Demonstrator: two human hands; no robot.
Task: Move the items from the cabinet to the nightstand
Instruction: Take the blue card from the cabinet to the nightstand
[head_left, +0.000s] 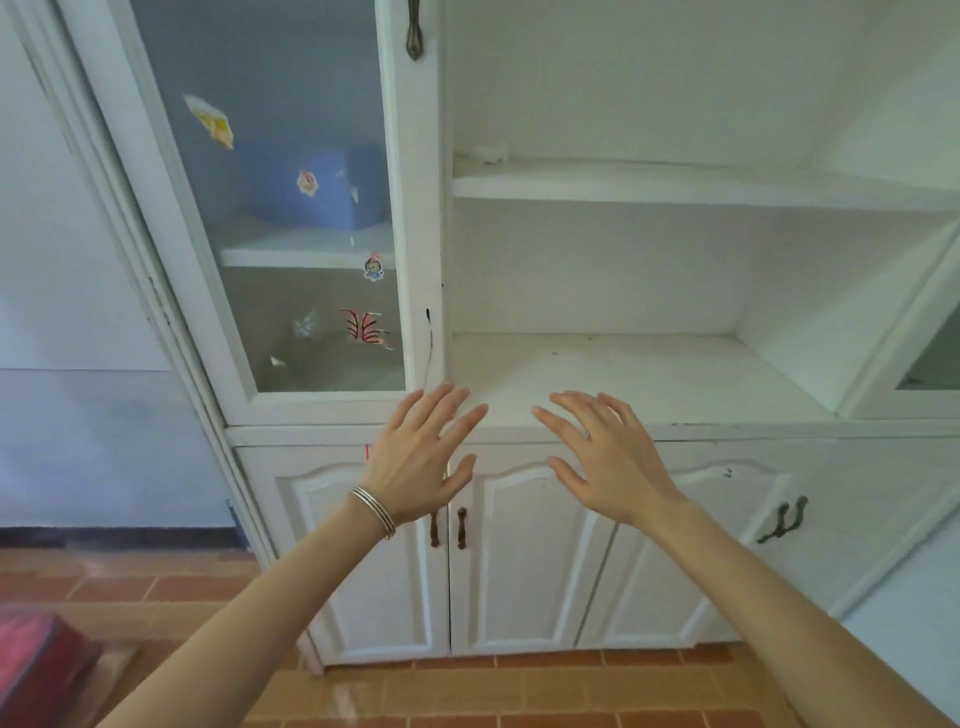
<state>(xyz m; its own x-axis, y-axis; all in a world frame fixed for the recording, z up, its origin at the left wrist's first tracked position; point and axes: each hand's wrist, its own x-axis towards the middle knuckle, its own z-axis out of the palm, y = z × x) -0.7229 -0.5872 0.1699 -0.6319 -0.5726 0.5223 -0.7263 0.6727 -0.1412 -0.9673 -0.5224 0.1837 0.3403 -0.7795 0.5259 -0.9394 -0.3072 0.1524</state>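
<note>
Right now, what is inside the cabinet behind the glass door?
A blue box sits on the shelf behind the glass door. Stickers and glare hide parts of it. Below that shelf, the contents are too blurred to tell.

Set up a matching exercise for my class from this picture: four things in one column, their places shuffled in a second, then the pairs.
Things
1. blue box-shaped container
2. silver banded bracelet
3. small white crumpled object
4. red blurred block

Places
A. picture's lower left corner
B. behind the cabinet's glass door
C. left end of the upper open shelf
D. on the wrist of the left hand

Pairs: 1-B, 2-D, 3-C, 4-A
</note>
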